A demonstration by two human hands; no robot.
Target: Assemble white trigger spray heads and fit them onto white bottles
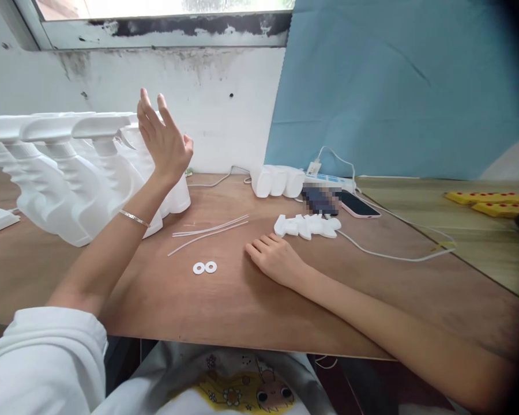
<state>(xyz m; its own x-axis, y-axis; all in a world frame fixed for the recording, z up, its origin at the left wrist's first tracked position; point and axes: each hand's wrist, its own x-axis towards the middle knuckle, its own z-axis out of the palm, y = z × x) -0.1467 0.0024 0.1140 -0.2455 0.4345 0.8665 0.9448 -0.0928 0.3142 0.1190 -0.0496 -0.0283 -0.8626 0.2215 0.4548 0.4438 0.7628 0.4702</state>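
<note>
Your left hand [164, 139] up, spread wide by white bottles [63, 190]; right hand [275, 259] palm-down on tabletop [229, 308], can't tell grip.

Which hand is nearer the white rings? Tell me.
Right: the right hand rests right of the rings; the left hand is raised beyond them, near the bottles.

Left hand [165, 138] raised, splayed; right hand [277, 259] low, palm-down

Likely small assembly workshop: rowed spray bottles [71, 193], loose tubes [208, 234], washers [203, 268] on wooden table [225, 305].
</note>
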